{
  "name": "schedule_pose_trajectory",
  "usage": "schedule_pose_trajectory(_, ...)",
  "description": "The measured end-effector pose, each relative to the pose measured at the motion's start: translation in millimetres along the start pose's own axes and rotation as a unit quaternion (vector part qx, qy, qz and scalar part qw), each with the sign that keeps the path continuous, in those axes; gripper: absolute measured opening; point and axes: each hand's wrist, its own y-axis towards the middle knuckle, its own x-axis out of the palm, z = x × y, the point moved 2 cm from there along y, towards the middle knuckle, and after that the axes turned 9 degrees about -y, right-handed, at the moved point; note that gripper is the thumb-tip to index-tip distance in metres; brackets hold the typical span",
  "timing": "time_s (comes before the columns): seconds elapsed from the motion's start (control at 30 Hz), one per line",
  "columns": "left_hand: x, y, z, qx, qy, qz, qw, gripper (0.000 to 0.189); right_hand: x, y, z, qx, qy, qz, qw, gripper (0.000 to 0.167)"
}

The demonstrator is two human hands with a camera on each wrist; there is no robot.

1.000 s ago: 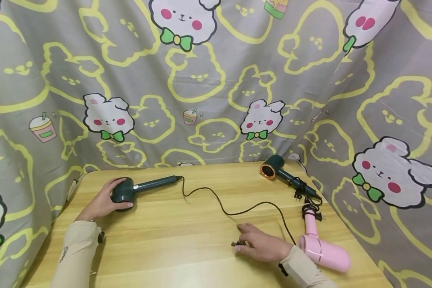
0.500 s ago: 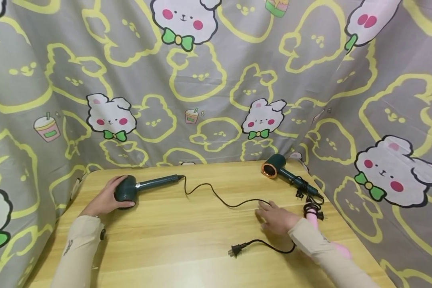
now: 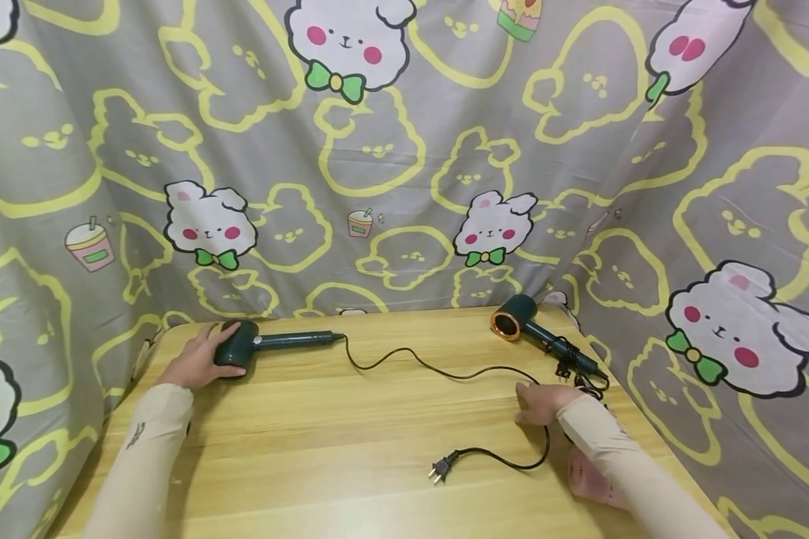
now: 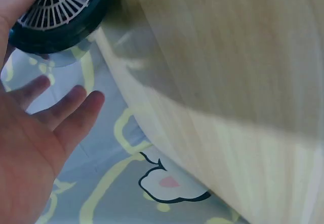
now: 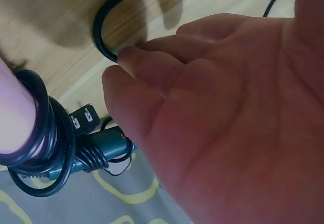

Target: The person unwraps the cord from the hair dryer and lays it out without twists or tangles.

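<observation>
On the left of the table, a dark green hair dryer (image 3: 293,340) lies with its handle pointing right. My left hand (image 3: 198,363) grips its head, fingers on top and thumb on the near side. The left wrist view shows the round vent grille (image 4: 58,11) of that dryer, with several fingers spread away from it. Its black cord (image 3: 438,370) winds rightward to a two-pin plug (image 3: 440,468) near the front. My right hand (image 3: 546,404) lies over the cord, fingertips beside it and thumb apart. In the right wrist view the cord runs behind the bent fingers.
A second dark green hair dryer (image 3: 516,311) with a copper rim lies at the back right, its cord wrapped round the handle. A pink hair dryer (image 3: 589,479) is partly hidden under my right sleeve. A patterned curtain (image 3: 404,150) encloses the table (image 3: 350,464).
My right hand let go of the plug, leaving it on the table, and moved back and right along the cord. The left hand stays on the dryer, whose handle has turned slightly.
</observation>
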Motion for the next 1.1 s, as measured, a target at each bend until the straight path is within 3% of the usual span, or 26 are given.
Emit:
schedule_pose_trajectory(0.13,1.2,8.7,8.2,-0.003,0.004,0.016,0.9999,0.102,3,-8.4,6,-0.003,0.009,0.003,0.9999,0.075)
schedule_pose_trajectory(0.27,8.7,14.0,15.1,0.002,-0.012,0.003,0.9999,0.106,9,-17.5,11,0.007,0.012,0.007,0.9999,0.073)
schedule_pose_trajectory(0.37,12.5,13.0,12.9,-0.001,-0.016,-0.004,0.9999,0.117,10,-20.8,14,0.000,0.020,0.022,0.9996,0.057)
schedule_pose_trajectory(0.47,11.7,7.2,8.7,-0.011,-0.017,-0.001,0.9998,0.125,5,-23.8,16,-0.019,0.044,0.046,0.9978,0.055)
schedule_pose_trajectory(0.6,3.3,-1.5,15.7,-0.003,-0.031,0.031,0.9990,0.118,-14,-36.3,22,-0.049,0.077,0.097,0.9911,0.066)
schedule_pose_trajectory(0.73,-8.4,-5.4,46.1,0.030,-0.069,0.105,0.9916,0.100,-39,-58.9,39,-0.051,0.092,0.144,0.9839,0.063)
schedule_pose_trajectory(0.83,-9.5,-8.6,84.0,0.060,-0.140,0.179,0.9719,0.082,-49,-75.4,60,-0.026,0.117,0.167,0.9787,0.064)
schedule_pose_trajectory(0.9,-3.6,-11.3,116.1,0.076,-0.197,0.226,0.9510,0.069,-49,-83.9,76,-0.007,0.134,0.182,0.9741,0.064)
schedule_pose_trajectory(0.97,8.5,-14.7,152.9,0.083,-0.265,0.258,0.9252,0.058,-44,-90.3,94,0.010,0.153,0.191,0.9694,0.063)
schedule_pose_trajectory(1.03,25.5,-18.2,190.9,0.083,-0.339,0.264,0.8992,0.049,-37,-94.7,109,0.022,0.172,0.194,0.9657,0.061)
schedule_pose_trajectory(1.1,45.5,-23.6,230.3,0.076,-0.415,0.244,0.8731,0.042,-29,-96.5,122,0.032,0.190,0.189,0.9628,0.059)
